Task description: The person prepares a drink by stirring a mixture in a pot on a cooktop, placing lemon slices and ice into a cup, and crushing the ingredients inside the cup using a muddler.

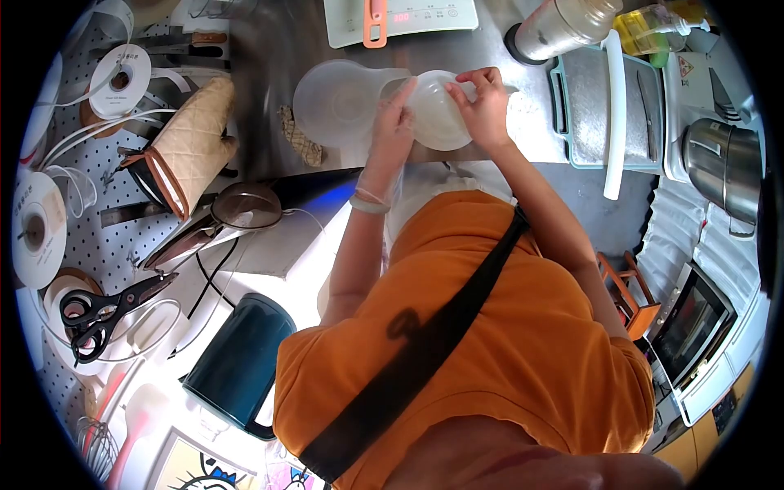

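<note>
A shallow round white bowl (433, 114) is between my two hands at the worktop's near edge. My left hand (394, 126) is against its left side, fingers extended along the rim, with clear plastic showing around the wrist. My right hand (486, 106) is closed at the bowl's upper right rim, thumb and index finger bent over the edge. Whether something small is between those fingertips I cannot tell. Left of the bowl lies a wide translucent plastic dish (335, 102), its right part reaching behind my left hand. A crumpled patterned strip (300, 137) lies beside the dish.
A white scale or cooktop (441, 18) with a lit display and orange handle stands behind. On the right are a steel bottle (563, 31), a tray (608, 106) and a long white bar (613, 122). An oven mitt (192, 143) and scissors (110, 314) hang left.
</note>
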The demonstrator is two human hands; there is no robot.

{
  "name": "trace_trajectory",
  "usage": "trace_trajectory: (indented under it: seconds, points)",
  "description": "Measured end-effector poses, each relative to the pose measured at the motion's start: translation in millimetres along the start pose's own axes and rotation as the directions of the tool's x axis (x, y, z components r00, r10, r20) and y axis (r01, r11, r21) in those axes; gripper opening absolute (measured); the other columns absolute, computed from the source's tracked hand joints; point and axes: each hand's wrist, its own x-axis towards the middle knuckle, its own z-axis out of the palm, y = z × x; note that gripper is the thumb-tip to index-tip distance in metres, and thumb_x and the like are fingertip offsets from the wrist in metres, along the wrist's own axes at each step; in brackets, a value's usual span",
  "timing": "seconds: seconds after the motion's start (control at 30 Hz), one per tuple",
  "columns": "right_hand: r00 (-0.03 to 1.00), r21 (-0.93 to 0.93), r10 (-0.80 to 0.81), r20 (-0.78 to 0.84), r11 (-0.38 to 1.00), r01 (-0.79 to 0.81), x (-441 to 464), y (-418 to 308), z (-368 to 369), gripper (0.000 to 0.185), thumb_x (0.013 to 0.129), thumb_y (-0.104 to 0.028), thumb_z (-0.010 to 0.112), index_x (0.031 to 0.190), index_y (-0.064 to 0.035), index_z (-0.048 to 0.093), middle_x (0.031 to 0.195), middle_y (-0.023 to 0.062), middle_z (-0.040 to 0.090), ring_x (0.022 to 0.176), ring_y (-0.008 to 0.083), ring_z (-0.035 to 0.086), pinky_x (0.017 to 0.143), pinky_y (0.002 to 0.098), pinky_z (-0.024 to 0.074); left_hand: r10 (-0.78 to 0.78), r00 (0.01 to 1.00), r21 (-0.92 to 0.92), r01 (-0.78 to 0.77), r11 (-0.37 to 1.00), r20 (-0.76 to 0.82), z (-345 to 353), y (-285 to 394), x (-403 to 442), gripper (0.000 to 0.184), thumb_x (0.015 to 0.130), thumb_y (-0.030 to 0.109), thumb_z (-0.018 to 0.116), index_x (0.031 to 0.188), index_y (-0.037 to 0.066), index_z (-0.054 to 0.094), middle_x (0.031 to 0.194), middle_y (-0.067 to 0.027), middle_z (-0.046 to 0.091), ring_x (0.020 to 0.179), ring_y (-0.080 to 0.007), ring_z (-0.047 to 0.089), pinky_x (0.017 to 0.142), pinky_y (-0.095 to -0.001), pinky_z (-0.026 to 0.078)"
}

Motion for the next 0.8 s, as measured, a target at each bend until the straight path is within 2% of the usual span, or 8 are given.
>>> trace_trajectory:
  seconds: [0.2,0.27,0.3,0.37,0.4,0.47,0.7,0.8]
  points:
    - [0.980,-0.077,-0.184,-0.072,0.981,0.179,-7,-1,12,0.019,0.074,-0.014,0.072,0.086,-0.0034,0.062,0.088,0.0120,0.052,0.083,0.0296,0.052,0.072,0.0370,0.0441,-0.068,0.997,-0.054,0.069,0.996,0.022,0,-1,1,0.047,0.084,-0.004,0.044,0.129,0.007,0.051,0.117,-0.0140,0.056,0.100,-0.0217,0.050,0.089,-0.0301,0.040]
    - [0.979,-0.081,-0.192,-0.063,0.979,0.187,-7,-1,16,0.019,0.074,-0.013,0.071,0.088,-0.0042,0.060,0.087,0.0114,0.052,0.084,0.0300,0.050,0.075,0.0379,0.0417,-0.141,0.989,-0.192,0.145,0.971,0.031,1,-6,1,0.044,0.086,-0.002,0.045,0.129,0.006,0.051,0.116,-0.0131,0.056,0.104,-0.0186,0.050,0.092,-0.0284,0.039]
    - [0.980,-0.081,-0.190,-0.063,0.979,0.185,-7,-1,17,0.019,0.074,-0.013,0.071,0.088,-0.0042,0.060,0.087,0.0114,0.052,0.084,0.0300,0.050,0.075,0.0379,0.0417,-0.143,0.989,-0.192,0.147,0.970,0.033,1,-4,1,0.044,0.086,-0.002,0.045,0.129,0.006,0.051,0.116,-0.0131,0.056,0.104,-0.0186,0.050,0.092,-0.0284,0.039]
    - [0.972,-0.112,-0.230,-0.050,0.968,0.223,-7,-2,19,0.019,0.076,-0.014,0.070,0.089,-0.0058,0.059,0.088,0.0104,0.053,0.084,0.0296,0.050,0.072,0.0388,0.0411,-0.154,0.988,-0.348,0.146,0.926,0.002,4,-1,2,0.039,0.089,0.002,0.047,0.128,0.003,0.051,0.115,-0.0139,0.056,0.107,-0.0183,0.052,0.094,-0.0281,0.039]
    - [0.972,-0.113,-0.229,-0.050,0.968,0.223,-8,-2,21,0.019,0.076,-0.014,0.070,0.089,-0.0058,0.059,0.088,0.0104,0.053,0.084,0.0296,0.050,0.072,0.0388,0.0411,-0.155,0.988,-0.349,0.146,0.926,0.003,6,0,2,0.039,0.089,0.002,0.047,0.128,0.003,0.051,0.115,-0.0139,0.056,0.107,-0.0183,0.052,0.094,-0.0281,0.039]
    - [0.968,-0.154,-0.249,-0.025,0.958,0.242,-9,-2,23,0.018,0.078,-0.017,0.068,0.090,-0.0070,0.060,0.087,0.0090,0.053,0.084,0.0290,0.051,0.072,0.0388,0.0405,-0.114,0.993,-0.251,0.103,0.962,-0.032,10,1,3,0.038,0.090,0.004,0.052,0.128,0.002,0.051,0.109,-0.0038,0.059,0.093,-0.0075,0.052,0.083,-0.0221,0.043]
    - [0.974,-0.232,-0.225,0.026,0.946,0.225,-8,-2,27,0.017,0.082,-0.022,0.063,0.091,-0.0083,0.061,0.088,0.0085,0.053,0.085,0.0279,0.051,0.072,0.0385,0.0398,-0.115,0.985,-0.218,0.085,0.972,-0.126,21,2,1,0.034,0.090,0.006,0.053,0.123,-0.001,0.055,0.105,-0.0036,0.060,0.092,-0.0087,0.053,0.082,-0.0234,0.043]
    - [0.977,-0.281,-0.200,0.073,0.936,0.212,-8,-2,27,0.017,0.085,-0.025,0.059,0.091,-0.0088,0.062,0.088,0.0081,0.055,0.085,0.0276,0.051,0.072,0.0387,0.0398,-0.100,0.971,-0.212,0.054,0.976,-0.216,32,2,1,0.029,0.091,0.008,0.051,0.118,-0.002,0.057,0.104,-0.0036,0.060,0.091,-0.0086,0.053,0.082,-0.0238,0.043]
